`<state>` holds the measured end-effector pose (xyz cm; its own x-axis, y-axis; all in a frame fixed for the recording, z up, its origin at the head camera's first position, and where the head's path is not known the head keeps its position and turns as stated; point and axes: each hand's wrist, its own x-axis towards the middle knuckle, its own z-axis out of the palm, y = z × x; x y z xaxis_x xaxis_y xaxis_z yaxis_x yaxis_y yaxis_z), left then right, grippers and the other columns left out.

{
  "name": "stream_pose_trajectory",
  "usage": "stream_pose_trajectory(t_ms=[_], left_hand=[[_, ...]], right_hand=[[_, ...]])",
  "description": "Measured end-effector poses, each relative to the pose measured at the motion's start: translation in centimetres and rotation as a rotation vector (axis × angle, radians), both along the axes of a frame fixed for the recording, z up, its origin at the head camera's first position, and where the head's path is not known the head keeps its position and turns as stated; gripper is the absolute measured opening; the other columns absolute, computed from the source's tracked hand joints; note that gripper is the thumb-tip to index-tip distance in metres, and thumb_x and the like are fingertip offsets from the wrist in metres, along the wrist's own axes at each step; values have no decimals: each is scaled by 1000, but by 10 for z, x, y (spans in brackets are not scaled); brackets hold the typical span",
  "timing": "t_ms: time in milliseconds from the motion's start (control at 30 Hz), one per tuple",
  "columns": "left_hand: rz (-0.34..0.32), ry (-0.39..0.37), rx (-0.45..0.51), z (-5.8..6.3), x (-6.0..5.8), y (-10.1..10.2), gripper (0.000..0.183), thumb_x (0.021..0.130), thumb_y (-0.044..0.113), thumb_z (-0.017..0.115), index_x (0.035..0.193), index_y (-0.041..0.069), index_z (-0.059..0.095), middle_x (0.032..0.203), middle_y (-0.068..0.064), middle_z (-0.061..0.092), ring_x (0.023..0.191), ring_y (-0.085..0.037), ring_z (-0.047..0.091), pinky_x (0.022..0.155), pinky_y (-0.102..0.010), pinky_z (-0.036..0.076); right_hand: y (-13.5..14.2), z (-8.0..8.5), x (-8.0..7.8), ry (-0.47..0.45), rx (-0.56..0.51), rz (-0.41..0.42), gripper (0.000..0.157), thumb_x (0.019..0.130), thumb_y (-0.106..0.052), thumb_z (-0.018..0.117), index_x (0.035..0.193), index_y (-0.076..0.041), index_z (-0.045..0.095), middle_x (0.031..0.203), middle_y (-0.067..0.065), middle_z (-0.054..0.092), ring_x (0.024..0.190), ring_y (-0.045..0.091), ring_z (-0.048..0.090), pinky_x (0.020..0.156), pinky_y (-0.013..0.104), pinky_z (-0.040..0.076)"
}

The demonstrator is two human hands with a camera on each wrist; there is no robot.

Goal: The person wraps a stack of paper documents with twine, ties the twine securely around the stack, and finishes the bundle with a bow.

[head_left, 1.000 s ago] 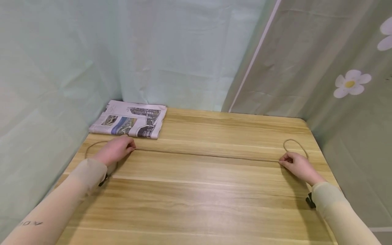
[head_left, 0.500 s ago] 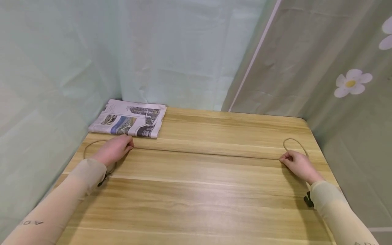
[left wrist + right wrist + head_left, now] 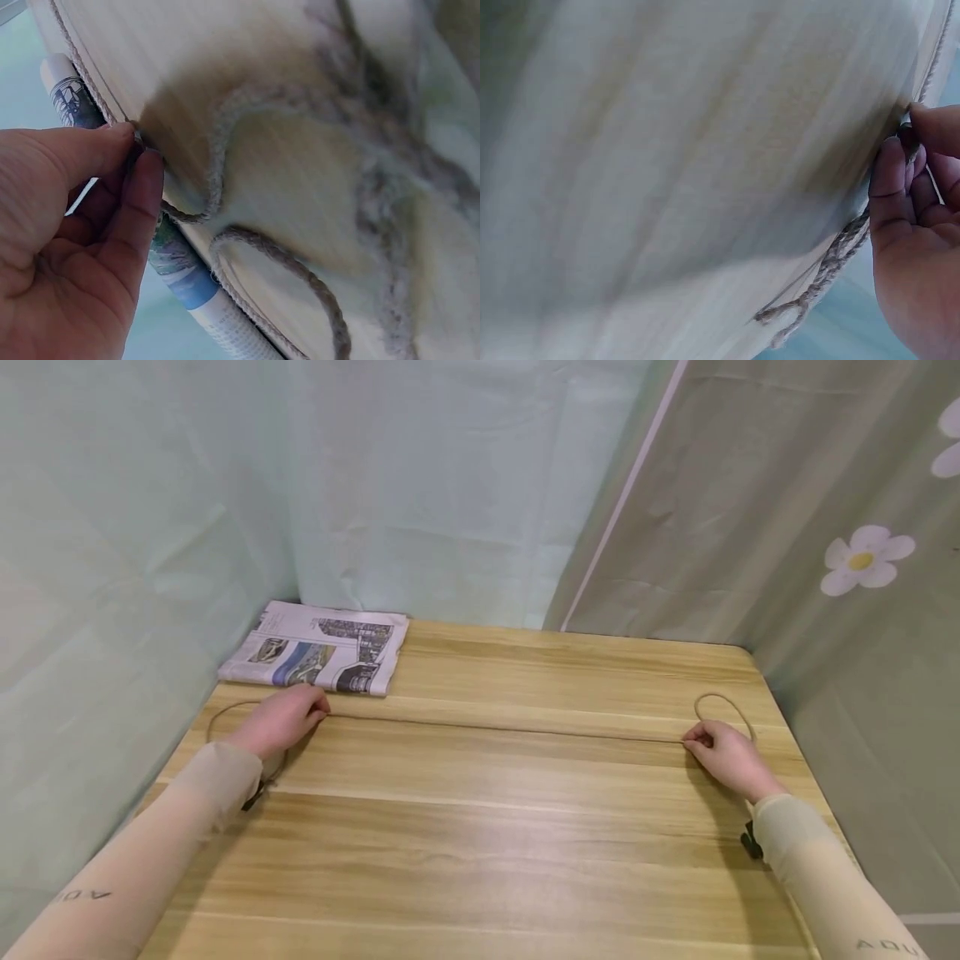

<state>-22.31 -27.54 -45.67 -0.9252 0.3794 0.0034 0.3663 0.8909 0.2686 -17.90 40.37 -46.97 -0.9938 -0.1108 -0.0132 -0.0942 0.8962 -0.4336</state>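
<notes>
A thin brown twine rope (image 3: pixel 495 728) runs in a straight line across the wooden table between both hands. My left hand (image 3: pixel 281 721) pinches it between thumb and fingertips, just in front of the folded newspaper. In the left wrist view, slack rope (image 3: pixel 292 262) curls away from that pinch in loose bends. My right hand (image 3: pixel 727 758) pinches the rope near the table's right side. Past those fingers the rope's tail arcs in a loop (image 3: pixel 716 696) behind the hand. The right wrist view shows a frayed rope end (image 3: pixel 769 315) close to the tabletop.
The folded newspaper (image 3: pixel 322 647) lies at the table's back left corner. Pale green curtains (image 3: pixel 450 485) hang behind and to the left, and a grey flowered curtain (image 3: pixel 750 510) on the right. The wooden table (image 3: pixel 480 843) stretches toward the front.
Both hands keep their pinch on the rope. The rope and the right hand appear slightly higher in the head view, while the newspaper shifts up only a little.
</notes>
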Motion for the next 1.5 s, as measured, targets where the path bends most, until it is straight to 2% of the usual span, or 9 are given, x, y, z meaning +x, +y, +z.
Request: stream_pose_trajectory(t_ms=[133,467,733,933,1167,1333,1500], left_hand=[[11,-4,-4,0,-4,1,3,86,6,63,89,4,62,86,-10,61,83,-28,58,75,-47,46],[1,55,-13,2,-11,1,6,85,7,64,86,1,63,84,-11,61,82,-30,57,74,-47,46],[-1,41,-29,2,-14,1,6,87,7,62,88,1,63,85,-11,61,84,-30,58,74,-47,46],[21,35,-26,1,-11,0,4,86,4,62,89,2,63,87,-12,60,84,-30,57,75,-47,46],[15,89,-6,-2,-7,-1,5,85,1,60,89,3,63,88,-13,61,85,-31,57,75,-47,46],[9,108,4,-4,-6,-2,7,84,1,60,89,4,64,89,-12,61,84,-31,57,75,-47,45],[10,93,13,-3,-5,-3,9,85,0,57,90,4,64,89,-11,60,85,-31,56,76,-47,45]], right_hand=[[0,1,-2,-16,-7,-14,14,92,-21,58,96,-9,61,90,7,61,81,23,53,70,40,42],[-2,-3,-8,3,-19,-27,18,93,-26,57,97,-9,62,94,11,58,85,25,53,74,42,41],[-2,-5,-7,63,-35,5,12,92,-20,59,93,-9,63,90,9,54,78,22,48,69,36,38],[-2,-8,-6,68,-23,44,6,91,-13,59,94,-9,63,91,8,58,84,23,51,73,40,41],[0,-9,-4,81,-15,71,7,90,-8,58,95,-8,63,95,11,60,92,29,51,80,47,38],[-1,-8,-2,100,15,72,7,89,-8,59,94,-9,63,94,10,59,93,29,49,82,48,35],[-2,-6,1,96,37,78,9,89,-7,58,95,-10,63,95,9,59,93,28,49,81,48,36]])
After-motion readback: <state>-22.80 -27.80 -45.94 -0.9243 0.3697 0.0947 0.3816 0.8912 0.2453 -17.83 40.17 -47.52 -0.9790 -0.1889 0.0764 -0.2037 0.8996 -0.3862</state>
